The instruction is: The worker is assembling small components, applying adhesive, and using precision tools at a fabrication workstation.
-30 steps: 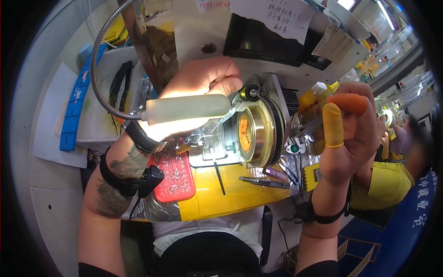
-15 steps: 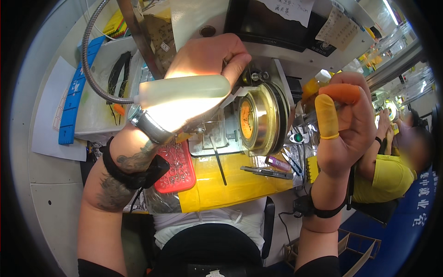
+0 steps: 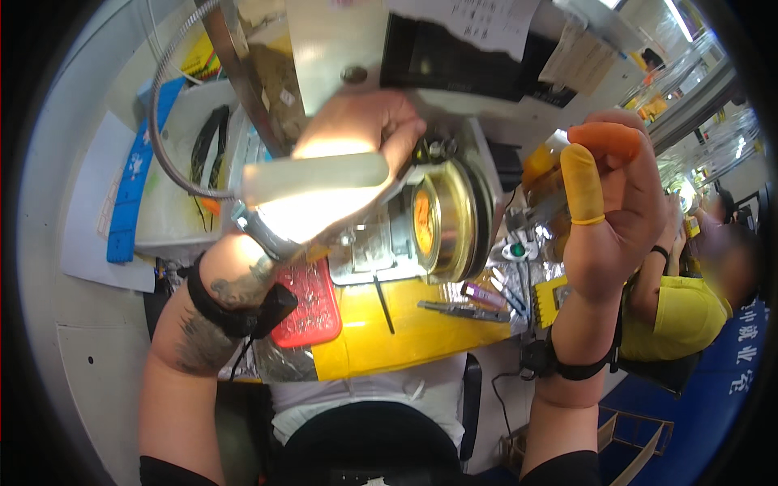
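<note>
Right hand (image 3: 613, 202): raised, right of the wheel (image 3: 452, 223); thumb and index near each other, grip unclear
Left hand (image 3: 348, 128): bunched near it; I cannot tell whether on anything
Wheel: between the 2; if spinning, a slip could graze skin
Yellow finger cot (image 3: 580, 180): looseness could snag

Handwritten paper (image 3: 474, 20), white-lettered blue surface (image 3: 713, 385)

blk monitor (image 3: 438, 61) up top, blue strip (image 3: 135, 186) at l., yel.-shirted co-worker (image 3: 681, 316) r.
</note>
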{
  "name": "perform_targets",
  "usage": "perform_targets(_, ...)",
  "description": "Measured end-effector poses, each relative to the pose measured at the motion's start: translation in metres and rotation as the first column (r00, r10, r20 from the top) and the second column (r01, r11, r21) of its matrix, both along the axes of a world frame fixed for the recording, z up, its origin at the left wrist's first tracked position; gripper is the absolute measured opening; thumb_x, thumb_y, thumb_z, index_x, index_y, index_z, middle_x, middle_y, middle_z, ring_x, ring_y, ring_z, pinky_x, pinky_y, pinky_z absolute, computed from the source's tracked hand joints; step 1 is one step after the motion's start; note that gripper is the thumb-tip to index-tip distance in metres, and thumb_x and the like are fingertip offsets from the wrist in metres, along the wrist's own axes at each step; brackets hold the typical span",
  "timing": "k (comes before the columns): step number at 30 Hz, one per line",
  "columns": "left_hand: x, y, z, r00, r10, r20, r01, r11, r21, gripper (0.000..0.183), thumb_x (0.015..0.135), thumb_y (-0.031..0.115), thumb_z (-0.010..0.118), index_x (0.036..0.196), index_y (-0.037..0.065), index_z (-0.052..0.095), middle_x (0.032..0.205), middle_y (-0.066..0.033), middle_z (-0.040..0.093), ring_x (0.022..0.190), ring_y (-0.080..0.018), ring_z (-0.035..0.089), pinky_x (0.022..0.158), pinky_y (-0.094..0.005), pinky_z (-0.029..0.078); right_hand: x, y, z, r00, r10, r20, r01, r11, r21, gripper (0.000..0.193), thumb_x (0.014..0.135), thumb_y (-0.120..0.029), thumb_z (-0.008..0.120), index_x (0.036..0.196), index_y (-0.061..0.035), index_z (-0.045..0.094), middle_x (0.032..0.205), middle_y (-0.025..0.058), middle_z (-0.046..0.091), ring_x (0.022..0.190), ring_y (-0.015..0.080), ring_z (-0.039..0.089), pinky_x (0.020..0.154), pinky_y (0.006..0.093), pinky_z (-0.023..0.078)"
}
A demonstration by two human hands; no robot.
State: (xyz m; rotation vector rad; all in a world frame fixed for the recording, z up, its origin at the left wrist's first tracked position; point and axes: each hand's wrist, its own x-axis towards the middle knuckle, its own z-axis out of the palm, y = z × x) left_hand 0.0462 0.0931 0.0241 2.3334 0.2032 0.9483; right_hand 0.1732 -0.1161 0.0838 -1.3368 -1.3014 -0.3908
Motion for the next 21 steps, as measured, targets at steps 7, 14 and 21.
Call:
perform_targets(7,-0.008,-0.007,0.011,0.994,-0.055,-0.094,0.041,0.989,-0.145,0.016,0.094,0.016,0.068,0.092,0.000,0.071,0.081,-0.0228,0.068,0.080,-0.0437,0.066,0.075,-0.0494,0.051,0.012,0.025,0.041,0.993,-0.063,0.096,0.059,0.997,0.049,0.012,0.087,0.004,0.074,0.097,-0.0008,0.068,0.090,0.0025,0.059,0.073,0.0099,0.050,0.067,0.0240,0.041)
perform_targets(14,-0.010,-0.007,0.015,0.980,-0.076,-0.183,0.038,0.979,-0.203,0.015,0.096,0.014,0.071,0.095,-0.001,0.070,0.075,-0.0167,0.066,0.065,-0.0279,0.062,0.064,-0.0394,0.049,0.021,0.053,0.084,0.944,-0.228,0.238,0.230,0.973,0.021,0.014,0.086,0.003,0.074,0.099,-0.0035,0.071,0.088,0.0029,0.065,0.065,0.0104,0.051,0.061,0.0271,0.042)
perform_targets(21,-0.011,-0.009,0.016,0.988,-0.087,-0.131,0.070,0.989,-0.129,0.016,0.097,0.015,0.069,0.096,-0.001,0.070,0.075,-0.0165,0.066,0.064,-0.0263,0.061,0.064,-0.0395,0.049,0.019,0.047,0.091,0.939,-0.269,0.214,0.272,0.962,0.015,0.017,0.086,0.004,0.074,0.101,-0.0038,0.072,0.087,0.0015,0.067,0.065,0.0075,0.055,0.061,0.0241,0.044)
